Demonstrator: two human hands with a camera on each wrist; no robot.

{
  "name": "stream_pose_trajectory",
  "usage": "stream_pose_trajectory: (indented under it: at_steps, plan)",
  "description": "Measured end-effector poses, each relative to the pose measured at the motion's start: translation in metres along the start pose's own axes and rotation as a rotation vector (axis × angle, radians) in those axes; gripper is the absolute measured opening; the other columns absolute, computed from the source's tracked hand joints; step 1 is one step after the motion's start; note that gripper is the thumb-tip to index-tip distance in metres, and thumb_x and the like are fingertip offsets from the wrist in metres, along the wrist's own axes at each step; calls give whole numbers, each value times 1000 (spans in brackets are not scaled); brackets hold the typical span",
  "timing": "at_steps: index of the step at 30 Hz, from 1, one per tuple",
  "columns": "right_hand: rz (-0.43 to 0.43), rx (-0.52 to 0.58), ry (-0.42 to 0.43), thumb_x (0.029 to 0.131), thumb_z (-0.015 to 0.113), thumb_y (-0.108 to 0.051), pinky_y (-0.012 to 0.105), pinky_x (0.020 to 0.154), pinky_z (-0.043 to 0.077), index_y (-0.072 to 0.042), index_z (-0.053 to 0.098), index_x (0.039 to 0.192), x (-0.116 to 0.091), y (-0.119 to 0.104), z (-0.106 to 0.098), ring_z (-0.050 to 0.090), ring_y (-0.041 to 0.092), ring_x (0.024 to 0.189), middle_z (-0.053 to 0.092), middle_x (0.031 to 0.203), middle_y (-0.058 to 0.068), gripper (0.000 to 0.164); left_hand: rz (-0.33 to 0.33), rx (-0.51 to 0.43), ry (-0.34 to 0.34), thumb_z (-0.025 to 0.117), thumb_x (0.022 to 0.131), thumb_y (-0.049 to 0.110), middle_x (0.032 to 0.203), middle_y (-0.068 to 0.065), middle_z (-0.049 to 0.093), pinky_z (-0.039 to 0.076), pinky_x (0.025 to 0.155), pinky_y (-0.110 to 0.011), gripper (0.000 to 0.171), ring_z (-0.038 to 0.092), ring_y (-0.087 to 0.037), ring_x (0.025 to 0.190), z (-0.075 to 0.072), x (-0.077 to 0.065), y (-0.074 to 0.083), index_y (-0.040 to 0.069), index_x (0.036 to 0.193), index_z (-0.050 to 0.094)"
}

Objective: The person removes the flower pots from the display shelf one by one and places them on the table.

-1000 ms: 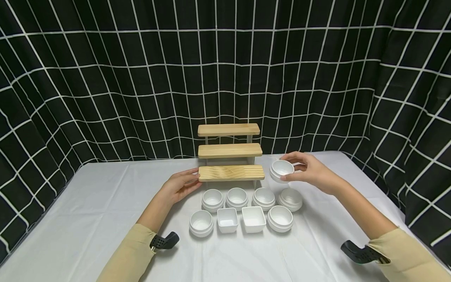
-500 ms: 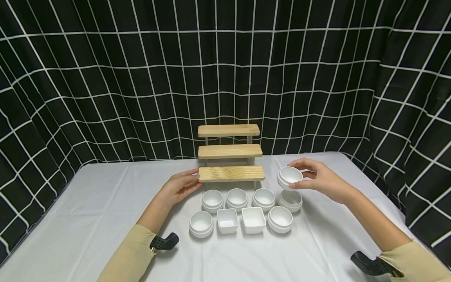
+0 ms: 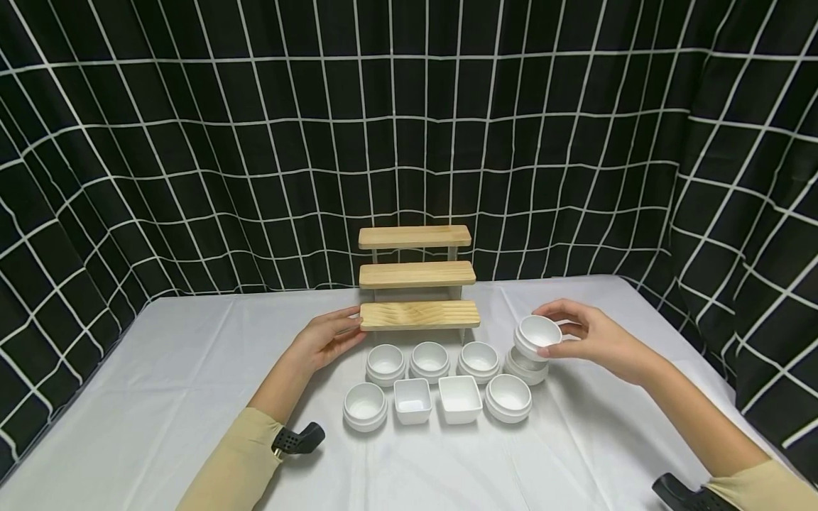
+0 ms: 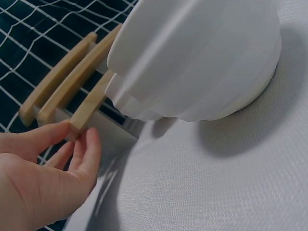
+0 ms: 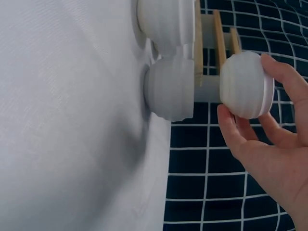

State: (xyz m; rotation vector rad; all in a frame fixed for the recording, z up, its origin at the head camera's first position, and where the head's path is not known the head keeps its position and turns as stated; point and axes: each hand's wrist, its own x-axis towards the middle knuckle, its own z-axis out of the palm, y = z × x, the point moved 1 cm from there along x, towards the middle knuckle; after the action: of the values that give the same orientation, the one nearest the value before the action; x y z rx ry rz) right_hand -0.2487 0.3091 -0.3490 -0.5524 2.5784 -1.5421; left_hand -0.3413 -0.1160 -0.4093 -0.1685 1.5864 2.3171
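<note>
My right hand (image 3: 591,337) grips a small round white bowl (image 3: 537,335) by its sides, thumb and fingers apart across it. That bowl is just above another round bowl (image 3: 525,369) at the right end of the back row, overlapping it in the head view; the right wrist view shows a gap between the held bowl (image 5: 245,84) and the standing one (image 5: 169,89). My left hand (image 3: 326,337) pinches the left end of the lowest board (image 3: 420,315) of a three-step wooden display stand. Thumb and fingers meet on that board's end (image 4: 84,113) in the left wrist view.
In front of the stand, several white bowls are set out in two rows, including a round one (image 3: 366,406) at front left and two square ones, left (image 3: 412,399) and right (image 3: 460,399). A white cloth (image 3: 211,369) covers the table. Black grid curtains (image 3: 409,142) enclose it.
The right hand has carried its bowl rightward and toward me, from beside the stand to over the back row's right-end bowl. My left hand and the stand stay put.
</note>
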Motion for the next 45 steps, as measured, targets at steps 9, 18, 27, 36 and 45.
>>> stream_pose_trajectory:
  at_steps: [9, 18, 27, 36, 45]
  plan:
    - [4, -1, -14, 91, 82, -8, 20, 89, 59, 4, 55, 137, -9, 4, -1, 69, 10, 107, 67, 122, -2, 55, -4, -2, -5, 53, 106, -7, 147, -26, 50, 60, 105, -28, 53, 69, -13, 91, 0, 0, 0, -6, 158, 41]
    - [-3, 26, -18, 91, 81, -5, 19, 89, 59, 7, 54, 138, -17, 13, -2, 68, 8, 108, 67, 123, -4, 55, -2, -1, -2, 52, 106, -8, 145, -25, 51, 63, 100, -25, 53, 69, -12, 90, 0, 0, -1, -7, 157, 41]
    - [6, 72, -27, 90, 80, -2, 19, 88, 59, 4, 55, 136, -25, 24, -2, 69, 10, 107, 67, 122, -7, 53, 0, 13, 6, 53, 106, -8, 137, -22, 56, 63, 98, -25, 52, 69, -12, 90, 0, 0, -1, -6, 157, 42]
    - [-34, 100, -95, 90, 78, 2, 20, 87, 58, 2, 57, 134, -27, 32, -3, 70, 13, 106, 68, 123, -5, 49, 1, 4, 14, 54, 105, -8, 135, -21, 57, 64, 98, -25, 53, 70, -12, 89, -1, 1, -1, -6, 157, 42]
    - [-53, 99, -142, 89, 78, 5, 21, 86, 60, 1, 58, 132, -28, 38, -9, 69, 13, 107, 67, 123, -5, 47, -3, 4, 17, 54, 105, -8, 142, -23, 55, 64, 98, -26, 52, 70, -13, 91, -1, 2, -2, -6, 156, 44]
